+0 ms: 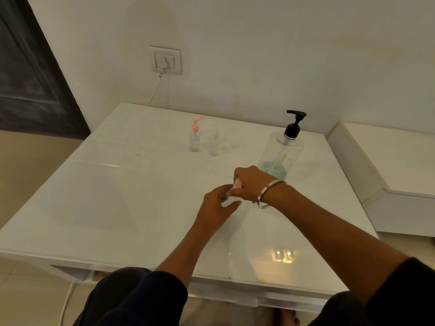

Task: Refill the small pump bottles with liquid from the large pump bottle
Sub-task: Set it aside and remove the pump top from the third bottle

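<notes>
A small clear pump bottle (229, 200) with a pink pump top (237, 184) is held over the middle of the white table (117, 196). My left hand (217, 208) grips its clear body from below. My right hand (253, 184), with a metal bangle at the wrist, grips the pink top. The large clear pump bottle (281, 154) with a black pump stands just behind my right hand, a little bluish liquid at its bottom. Two more small bottles stand at the back: one with a pink pump (195, 137) and one with a clear pump (214, 143).
A wall socket (165, 60) with a thin cord hanging from it sits above the table's far edge. A white ledge (388, 165) adjoins the table on the right. A dark door (30, 71) is at the left.
</notes>
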